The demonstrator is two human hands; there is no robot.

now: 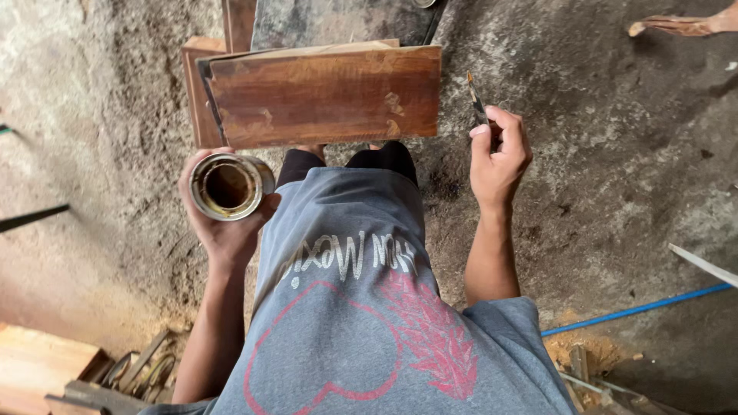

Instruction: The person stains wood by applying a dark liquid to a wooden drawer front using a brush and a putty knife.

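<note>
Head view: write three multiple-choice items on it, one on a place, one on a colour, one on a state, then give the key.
1. Where is the tin can?
A. in the left hand
B. on the floor
C. on the wooden panel

2. What colour is the hose on the ground?
A. red
B. blue
C. yellow

3. How is the can's top?
A. lidded
B. taped
C. open

Key: 1 A, the fingers wrap its side; 2 B, a blue line crosses the lower right; 3 C, dark liquid shows inside. The right hand holds a brush.

Brush [478, 104] handle buried in right hand [498, 157] grip, bristles too small to read. Tin [229, 184] contents dark, unclear. Wooden panel [323, 96] hides the feet. Top-right wood scrap [680, 25] cut off.
</note>
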